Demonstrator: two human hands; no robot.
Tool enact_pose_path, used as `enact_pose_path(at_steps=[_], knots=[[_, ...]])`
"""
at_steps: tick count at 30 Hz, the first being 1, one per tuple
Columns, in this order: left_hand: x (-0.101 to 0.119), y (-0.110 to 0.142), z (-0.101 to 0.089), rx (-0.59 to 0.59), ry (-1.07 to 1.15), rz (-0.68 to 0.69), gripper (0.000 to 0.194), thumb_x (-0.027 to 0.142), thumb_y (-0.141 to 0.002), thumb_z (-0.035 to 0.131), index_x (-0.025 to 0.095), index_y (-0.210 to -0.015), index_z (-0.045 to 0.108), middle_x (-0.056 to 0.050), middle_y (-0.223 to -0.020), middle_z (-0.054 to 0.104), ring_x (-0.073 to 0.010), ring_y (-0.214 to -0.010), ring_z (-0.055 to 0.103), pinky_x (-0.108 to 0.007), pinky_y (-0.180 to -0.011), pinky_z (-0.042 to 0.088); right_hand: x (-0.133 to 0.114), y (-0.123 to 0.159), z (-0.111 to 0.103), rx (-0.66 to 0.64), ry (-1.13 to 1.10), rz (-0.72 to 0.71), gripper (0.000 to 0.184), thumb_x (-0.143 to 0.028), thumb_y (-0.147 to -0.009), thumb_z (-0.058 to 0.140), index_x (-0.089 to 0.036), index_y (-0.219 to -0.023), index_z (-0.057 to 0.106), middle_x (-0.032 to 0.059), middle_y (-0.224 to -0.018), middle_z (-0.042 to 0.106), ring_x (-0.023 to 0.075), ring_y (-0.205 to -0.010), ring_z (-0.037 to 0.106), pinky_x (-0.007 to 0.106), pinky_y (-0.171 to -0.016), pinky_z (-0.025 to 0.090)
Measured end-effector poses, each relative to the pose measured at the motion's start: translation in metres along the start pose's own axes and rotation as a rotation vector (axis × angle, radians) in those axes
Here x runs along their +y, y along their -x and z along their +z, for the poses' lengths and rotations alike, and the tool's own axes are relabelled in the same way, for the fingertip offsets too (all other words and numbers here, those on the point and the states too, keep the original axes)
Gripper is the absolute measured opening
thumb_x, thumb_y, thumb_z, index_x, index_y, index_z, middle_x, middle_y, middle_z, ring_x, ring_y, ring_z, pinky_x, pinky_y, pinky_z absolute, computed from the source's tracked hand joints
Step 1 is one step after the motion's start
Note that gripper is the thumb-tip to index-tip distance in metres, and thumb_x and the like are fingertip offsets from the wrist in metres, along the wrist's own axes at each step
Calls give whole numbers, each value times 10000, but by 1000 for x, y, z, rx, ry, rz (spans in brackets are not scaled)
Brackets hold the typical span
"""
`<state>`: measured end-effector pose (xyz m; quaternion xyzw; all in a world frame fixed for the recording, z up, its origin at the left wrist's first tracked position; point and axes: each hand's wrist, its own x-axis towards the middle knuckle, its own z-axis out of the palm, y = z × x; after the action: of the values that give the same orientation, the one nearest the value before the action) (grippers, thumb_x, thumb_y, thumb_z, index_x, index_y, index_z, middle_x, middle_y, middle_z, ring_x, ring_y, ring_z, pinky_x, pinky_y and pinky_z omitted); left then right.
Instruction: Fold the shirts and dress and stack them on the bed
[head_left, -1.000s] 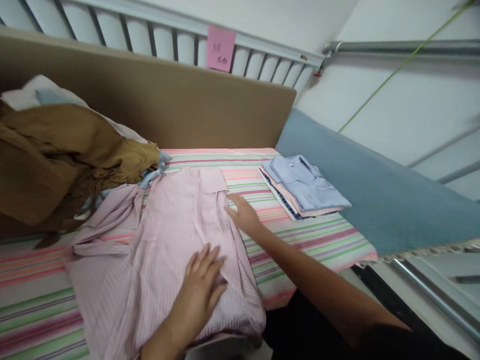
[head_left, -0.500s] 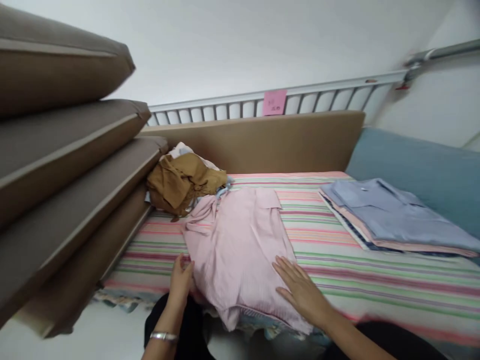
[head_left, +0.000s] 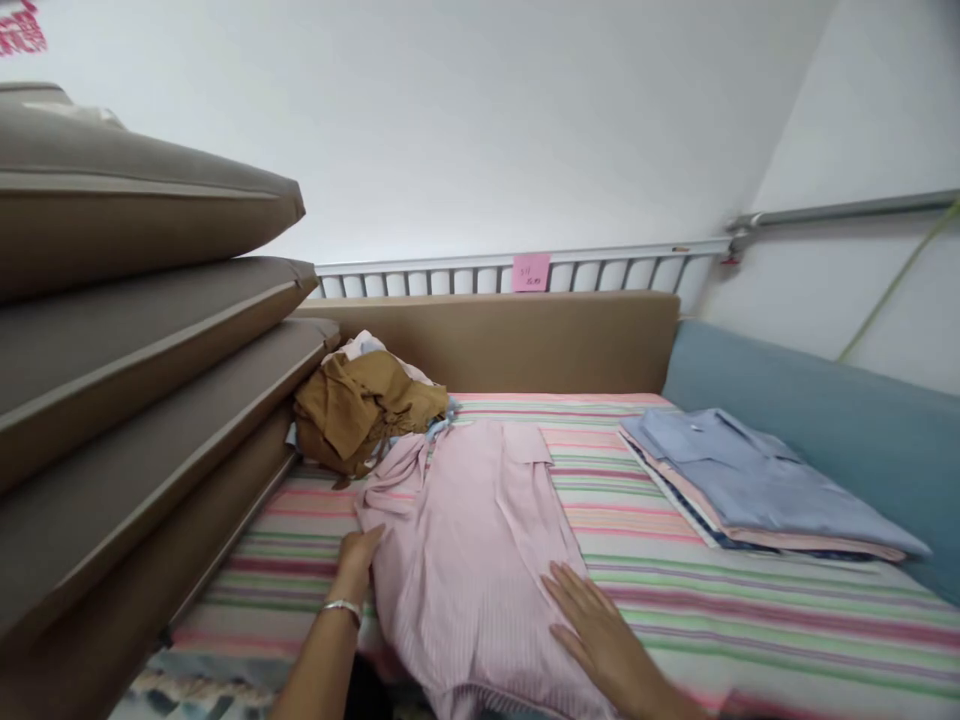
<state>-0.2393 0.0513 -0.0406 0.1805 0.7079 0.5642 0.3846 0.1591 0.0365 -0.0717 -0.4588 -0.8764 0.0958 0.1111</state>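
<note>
A pink, finely striped shirt (head_left: 487, 540) lies spread on the bed, its left sleeve bunched and folded inward. My left hand (head_left: 357, 562), with a silver bracelet on the wrist, is closed on the shirt's left edge just below that sleeve. Flat on the lower right side of the shirt rests my right hand (head_left: 596, 632), fingers stretched out. The shirt's lower hem reaches the front of the bed and runs out of view at the bottom.
Brown cushions (head_left: 150, 370) are stacked high on the left. A heap of crumpled clothes with a mustard-brown garment (head_left: 367, 405) on top sits beyond the sleeve. Folded shirts (head_left: 757, 480) are piled at right by a blue cushion (head_left: 817, 390). Behind stands a tan panel (head_left: 510, 345).
My left hand has moved forward and closed on the shirt's left edge. My right hand stays on the shirt. The view has tilted upward.
</note>
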Motion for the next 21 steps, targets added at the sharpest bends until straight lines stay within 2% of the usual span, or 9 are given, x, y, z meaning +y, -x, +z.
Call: enact_pose_path(at_steps=[3,6,9,11,14,17,19,21], knots=[[6,-12,7,-59,94,16,117,155,-575,696,119,-662,627,-59,-603,663,-194,-592,629,-287,-572,481,2,-6,-19,-66,-92,49,522,-530,-866,376,-304,-1331,447,35,-1427,376,239,-1320,334,438,-1091,269],[8,-19,17,-135,200,39,217,216,-585,704,132,-774,642,-63,-712,698,-189,-670,653,-287,-645,501,4,-33,-49,-37,-172,129,469,-471,-831,438,-243,-1210,592,79,-1297,543,240,-1209,482,397,-1048,340],[9,-21,28,-264,263,64,368,315,-559,747,134,-866,655,-70,-812,714,-196,-749,660,-280,-697,500,-4,-91,-76,45,-283,197,373,-366,-802,458,-191,-1050,674,94,-1099,666,230,-1037,597,364,-950,430],[12,-20,35,-357,277,56,447,370,-531,771,129,-891,661,-77,-830,717,-206,-771,659,-276,-701,497,-17,-145,-80,49,-395,255,293,-299,-773,489,-178,-952,688,79,-990,698,212,-948,631,330,-879,470],[20,-17,40,-436,312,-3,514,431,-510,779,132,-911,662,-75,-810,719,-226,-778,658,-292,-701,499,-41,-233,-62,-3,-515,470,239,-220,-768,496,-161,-931,660,65,-836,709,180,-776,666,286,-704,523],[29,-11,43,-468,362,-68,545,458,-495,784,150,-928,662,-68,-807,719,-245,-793,658,-317,-717,500,-58,-314,-29,-31,-508,577,254,-240,-809,474,-155,-1011,602,57,-704,689,165,-576,650,261,-509,507],[32,-7,45,-493,390,-98,532,457,-497,788,161,-922,666,-64,-795,717,-247,-778,658,-329,-714,499,-64,-357,-8,-39,-476,618,246,-280,-823,482,-137,-990,593,77,-672,680,174,-510,634,272,-466,492],[31,-1,51,-539,430,-115,501,452,-503,790,167,-898,672,-60,-763,711,-242,-741,656,-335,-703,495,-66,-389,7,-35,-422,618,260,-329,-824,495,-123,-936,607,111,-693,683,196,-524,642,291,-480,494]])
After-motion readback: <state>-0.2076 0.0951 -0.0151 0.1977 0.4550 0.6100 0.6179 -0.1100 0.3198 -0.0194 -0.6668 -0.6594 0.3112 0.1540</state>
